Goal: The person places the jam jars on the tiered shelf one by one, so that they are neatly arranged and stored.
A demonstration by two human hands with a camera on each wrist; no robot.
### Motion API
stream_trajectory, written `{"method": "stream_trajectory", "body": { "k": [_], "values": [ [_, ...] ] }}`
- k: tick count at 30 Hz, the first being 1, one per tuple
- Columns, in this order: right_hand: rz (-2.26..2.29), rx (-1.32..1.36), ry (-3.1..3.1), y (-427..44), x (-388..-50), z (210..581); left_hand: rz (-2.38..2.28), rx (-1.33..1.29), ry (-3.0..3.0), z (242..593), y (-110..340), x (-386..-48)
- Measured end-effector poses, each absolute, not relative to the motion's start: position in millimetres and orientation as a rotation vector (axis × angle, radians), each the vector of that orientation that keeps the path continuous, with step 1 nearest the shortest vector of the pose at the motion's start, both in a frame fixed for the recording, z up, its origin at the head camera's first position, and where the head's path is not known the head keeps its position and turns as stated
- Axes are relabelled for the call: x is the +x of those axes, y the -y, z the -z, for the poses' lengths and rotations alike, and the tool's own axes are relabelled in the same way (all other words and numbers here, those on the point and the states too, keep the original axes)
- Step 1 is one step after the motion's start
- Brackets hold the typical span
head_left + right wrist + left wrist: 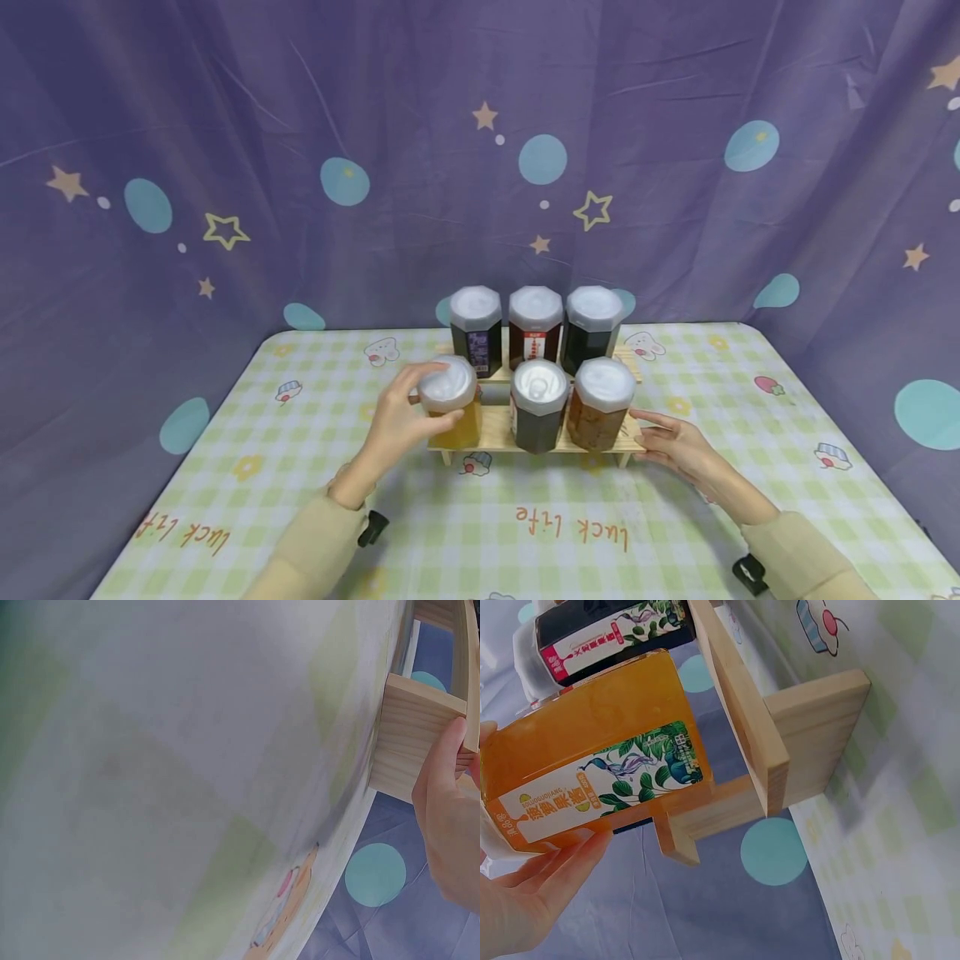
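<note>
My left hand (397, 417) grips the white-lidded top of a jar of amber-orange liquid (463, 423), thumb and fingers on opposite sides of it. In the left wrist view, the jar's label (607, 780) shows leaves and fruit, and a gap appears between the jar's base and the front plank. This jar is at the left end of the lower step of a two-step wooden rack (495, 429). At the rack's right end, my right hand (678, 450) holds the edge; the right wrist view has its thumb (448, 750) against the wood.
On the lower step stand a dark grey jar (537, 425) and a brown jar (596, 421). Three dark jars fill the upper step, among them one with a red-and-white label (534, 346). A checked cloth (480, 525) covers the table; a purple curtain (420, 108) hangs behind.
</note>
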State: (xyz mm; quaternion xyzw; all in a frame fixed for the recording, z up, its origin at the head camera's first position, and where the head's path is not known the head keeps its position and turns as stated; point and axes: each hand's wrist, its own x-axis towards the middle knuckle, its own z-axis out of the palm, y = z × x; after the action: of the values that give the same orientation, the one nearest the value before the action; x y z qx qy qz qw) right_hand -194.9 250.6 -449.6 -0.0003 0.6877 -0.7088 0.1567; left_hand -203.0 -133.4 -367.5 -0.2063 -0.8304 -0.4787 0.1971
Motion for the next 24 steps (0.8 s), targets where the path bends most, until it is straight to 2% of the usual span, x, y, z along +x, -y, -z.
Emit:
{"method": "stream_trajectory", "body": {
  "k": [24],
  "values": [
    [2.0,0.015,-2.008,-250,-194,447,1.313,-0.63,2.35,378,117,-206]
  ]
}}
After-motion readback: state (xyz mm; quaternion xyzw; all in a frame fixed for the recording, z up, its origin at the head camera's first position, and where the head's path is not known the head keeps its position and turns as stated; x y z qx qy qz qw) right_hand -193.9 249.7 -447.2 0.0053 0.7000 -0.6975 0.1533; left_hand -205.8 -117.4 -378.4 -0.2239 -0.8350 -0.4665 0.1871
